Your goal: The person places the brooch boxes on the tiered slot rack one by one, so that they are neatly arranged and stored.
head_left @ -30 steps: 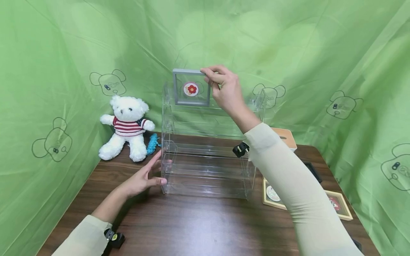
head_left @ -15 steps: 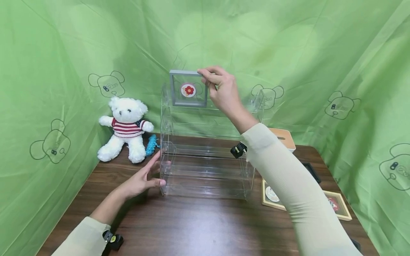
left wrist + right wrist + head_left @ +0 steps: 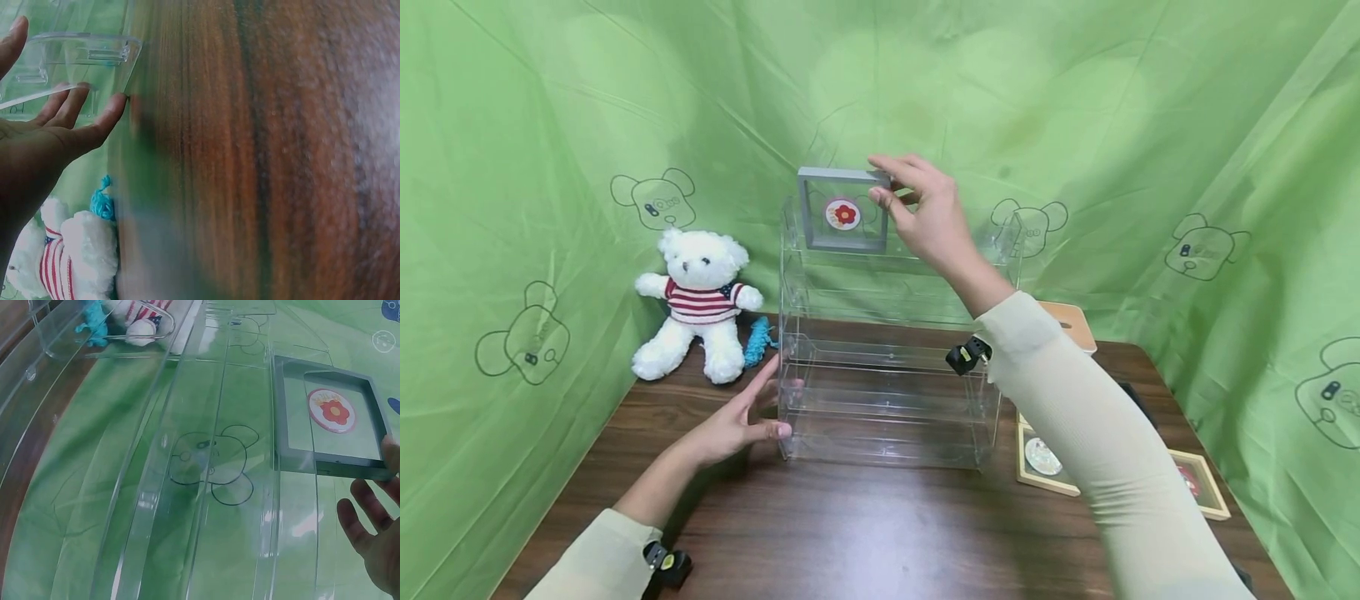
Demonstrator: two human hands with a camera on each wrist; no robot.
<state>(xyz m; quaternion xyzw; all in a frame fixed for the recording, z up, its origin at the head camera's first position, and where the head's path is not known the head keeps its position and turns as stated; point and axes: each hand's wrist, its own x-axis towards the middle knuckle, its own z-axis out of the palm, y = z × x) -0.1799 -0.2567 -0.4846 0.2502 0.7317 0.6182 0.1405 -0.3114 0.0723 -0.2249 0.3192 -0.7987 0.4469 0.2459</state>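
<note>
A clear acrylic tiered display rack [image 3: 883,400] stands on the wooden table. On its top tier, toward the left, sits a grey square frame [image 3: 805,212] with a red-flower disc [image 3: 843,215] inside, upright in the head view. My right hand [image 3: 928,212] is at the frame's upper right corner, thumb against its front, index finger stretched above the top edge. In the right wrist view a fingertip meets the frame's corner while other fingers are spread apart from it. My left hand [image 3: 722,429] rests its spread fingers and thumb against the rack's lower left side.
A white teddy bear [image 3: 700,302] in a striped sweater sits left of the rack beside a turquoise yarn-like bundle [image 3: 758,342]. Wooden-framed pieces [image 3: 1047,460] lie to the right. A wood-topped box [image 3: 1067,323] stands behind the right sleeve. Green curtains surround the table.
My right thumb and index finger have spread apart at the frame's corner, the index lifting above its top edge. The frame sits slightly lower. The left hand stays at the rack's side.
</note>
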